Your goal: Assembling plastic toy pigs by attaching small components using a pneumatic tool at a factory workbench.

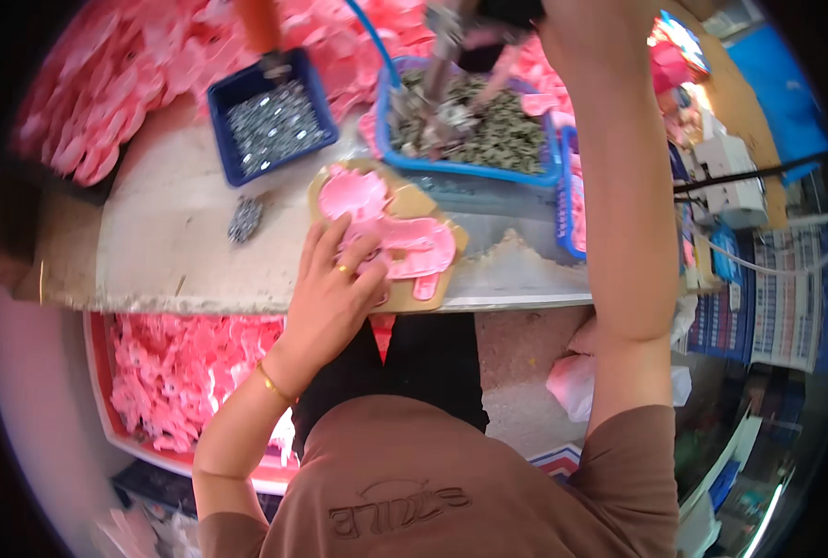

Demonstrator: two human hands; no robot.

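My left hand (335,279) lies on a pink moulded plastic piece (414,244) with a round end and a curved body. Its fingers are spread and slightly bent, pressing on the piece's left part. Under the piece is a tan board (449,223) at the table's near edge. My right arm reaches far up over the table; at the top edge my right hand (558,20) is mostly cut off and its fingers do not show. Beside it is a blurred black object (497,37), near a metal stand (443,46) over a blue basket (551,172).
Small grey-green parts (502,135) fill the blue basket. Left of it, a dark blue tray (231,167) holds silvery screws; a small screw pile (245,220) lies on the table (153,251). Pink pieces (153,74) are heaped behind, and more fill a red-rimmed bin (107,409) below.
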